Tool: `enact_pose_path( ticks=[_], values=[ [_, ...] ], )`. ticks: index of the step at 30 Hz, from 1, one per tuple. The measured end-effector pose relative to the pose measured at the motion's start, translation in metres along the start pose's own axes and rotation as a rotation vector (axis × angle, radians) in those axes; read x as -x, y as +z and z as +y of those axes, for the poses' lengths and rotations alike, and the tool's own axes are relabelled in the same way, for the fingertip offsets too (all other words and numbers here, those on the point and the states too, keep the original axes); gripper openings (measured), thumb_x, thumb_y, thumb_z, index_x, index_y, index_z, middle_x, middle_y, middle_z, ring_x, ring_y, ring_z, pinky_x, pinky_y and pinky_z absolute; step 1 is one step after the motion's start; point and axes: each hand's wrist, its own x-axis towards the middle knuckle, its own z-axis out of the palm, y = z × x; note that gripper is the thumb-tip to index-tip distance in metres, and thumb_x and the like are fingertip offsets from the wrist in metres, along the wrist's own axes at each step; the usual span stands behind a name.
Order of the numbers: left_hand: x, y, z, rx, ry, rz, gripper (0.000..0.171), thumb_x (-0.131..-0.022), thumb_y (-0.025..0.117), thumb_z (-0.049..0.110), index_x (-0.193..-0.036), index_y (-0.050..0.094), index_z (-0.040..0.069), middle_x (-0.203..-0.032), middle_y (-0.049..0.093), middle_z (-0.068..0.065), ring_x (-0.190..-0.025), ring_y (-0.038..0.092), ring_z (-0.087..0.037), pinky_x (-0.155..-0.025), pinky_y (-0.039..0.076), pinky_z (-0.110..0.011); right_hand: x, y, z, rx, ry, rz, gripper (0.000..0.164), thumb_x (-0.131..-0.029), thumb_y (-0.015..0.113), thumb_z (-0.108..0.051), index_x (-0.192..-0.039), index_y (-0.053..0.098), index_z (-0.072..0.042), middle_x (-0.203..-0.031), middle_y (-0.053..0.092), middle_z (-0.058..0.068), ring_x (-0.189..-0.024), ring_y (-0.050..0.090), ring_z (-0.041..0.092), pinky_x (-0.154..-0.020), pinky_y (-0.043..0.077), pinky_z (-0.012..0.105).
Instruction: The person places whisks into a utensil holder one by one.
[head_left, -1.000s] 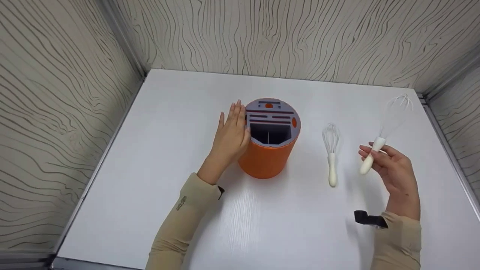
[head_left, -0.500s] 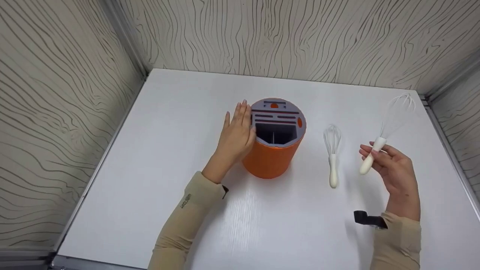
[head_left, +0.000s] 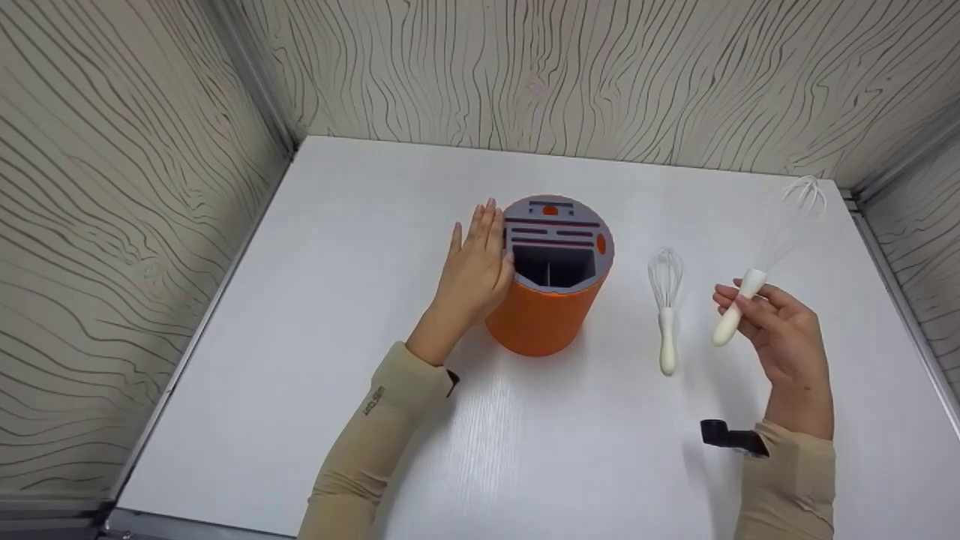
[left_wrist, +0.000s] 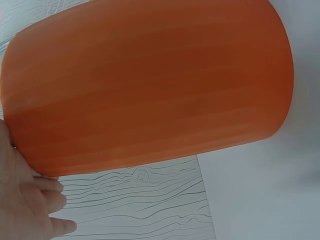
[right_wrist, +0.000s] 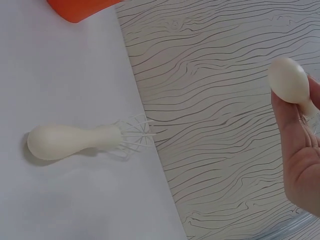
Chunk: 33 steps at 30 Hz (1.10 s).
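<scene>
Orange container [head_left: 541,321], L hand [head_left: 471,283] agst side, R hand [head_left: 787,339] w/ whisk [head_left: 753,280]

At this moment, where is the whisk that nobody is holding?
In the head view, the loose whisk lies right of centre on the table, between the orange holder and the right hand.

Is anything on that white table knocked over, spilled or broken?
Nothing stands out. The orange holder stands upright, with the left hand against its side. One whisk lies on the white table, and the right hand holds the other whisk raised. I see no spill or visible damage.
</scene>
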Motion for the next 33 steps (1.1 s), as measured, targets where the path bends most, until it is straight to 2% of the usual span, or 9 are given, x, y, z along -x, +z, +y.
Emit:
enact_pose_path(
  ticks=[10, 24, 33],
  values=[
    [-0.001, 0.002, 0.002, -0.003, 0.002, 0.004, 0.058, -0.098, 0.031, 0.025, -0.146, 0.023, -0.007, -0.155, 0.016, -0.019, -0.143, 0.012, -0.029, -0.112, 0.010, -0.051, 0.000, 0.010, -0.001, 0.017, -0.034, -0.010, 0.025, -0.092, 0.042, 0.014, -0.111, 0.058, 0.013, -0.102, 0.068, 0.022, -0.093, 0.068, 0.027, -0.082, 0.051, 0.032],
    [-0.002, 0.003, 0.005, 0.007, 0.008, -0.003, 0.058, -0.099, 0.030, 0.025, -0.147, 0.020, -0.007, -0.155, 0.014, -0.018, -0.143, 0.009, -0.028, -0.112, 0.009, -0.051, -0.001, 0.022, 0.000, -0.041, -0.055, -0.030, 0.025, -0.092, 0.040, 0.017, -0.111, 0.055, 0.017, -0.101, 0.067, 0.024, -0.093, 0.068, 0.030, -0.082, 0.051, 0.033],
    [-0.004, 0.006, 0.009, 0.002, 0.002, 0.001, 0.058, -0.099, 0.029, 0.026, -0.147, 0.021, -0.005, -0.155, 0.015, -0.016, -0.143, 0.010, -0.027, -0.112, 0.010, -0.049, -0.002, 0.033, 0.005, -0.002, -0.081, -0.026, 0.024, -0.091, 0.042, 0.016, -0.111, 0.055, 0.015, -0.101, 0.067, 0.022, -0.092, 0.068, 0.028, -0.081, 0.051, 0.033]
  ],
)
